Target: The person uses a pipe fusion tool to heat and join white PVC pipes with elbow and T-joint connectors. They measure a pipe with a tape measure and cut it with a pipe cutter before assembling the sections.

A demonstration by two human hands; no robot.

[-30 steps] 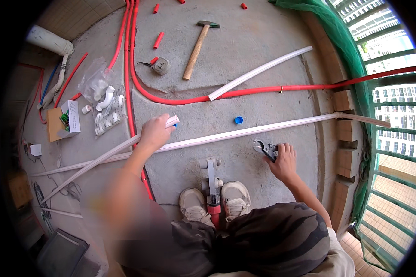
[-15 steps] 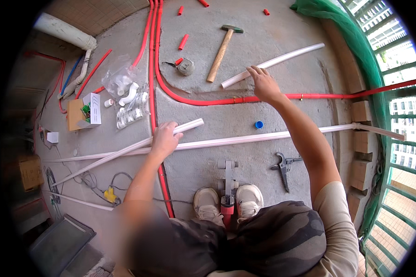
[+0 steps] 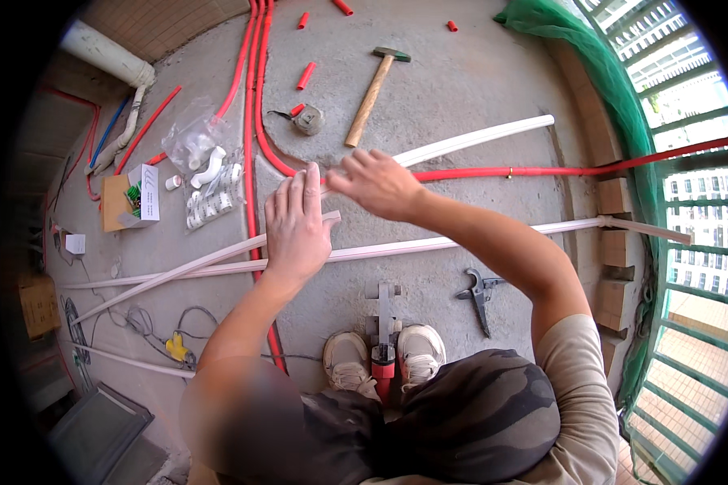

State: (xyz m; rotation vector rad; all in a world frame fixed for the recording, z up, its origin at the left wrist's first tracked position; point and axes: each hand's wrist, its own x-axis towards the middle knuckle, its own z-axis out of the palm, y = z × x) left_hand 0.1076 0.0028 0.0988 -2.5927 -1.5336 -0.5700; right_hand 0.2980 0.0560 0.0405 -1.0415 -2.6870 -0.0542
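My right hand (image 3: 378, 186) is closed around the left part of a short white pipe (image 3: 477, 142), which slants up to the right above the floor. My left hand (image 3: 297, 230) has its fingers stretched out straight, their tips beside my right hand's fingers. Under its palm runs a long white pipe (image 3: 186, 263), whose cut end sticks out past my thumb. Whether that palm presses on the pipe is hidden. Another long white pipe (image 3: 412, 247) crosses the floor just below my hands.
Red pipes (image 3: 259, 105) run along the floor. Around lie a hammer (image 3: 370, 101), tape measure (image 3: 307, 120), pipe cutter (image 3: 478, 301), bagged white fittings (image 3: 206, 190) and an open box (image 3: 131, 198). A tool with a red handle (image 3: 383, 368) stands between my shoes. Green netting (image 3: 615, 89) hangs at right.
My right hand has come left and nearer, bringing the short white pipe toward the left hand. My left hand's fingers have straightened. The blue cap has dropped from sight near my right forearm.
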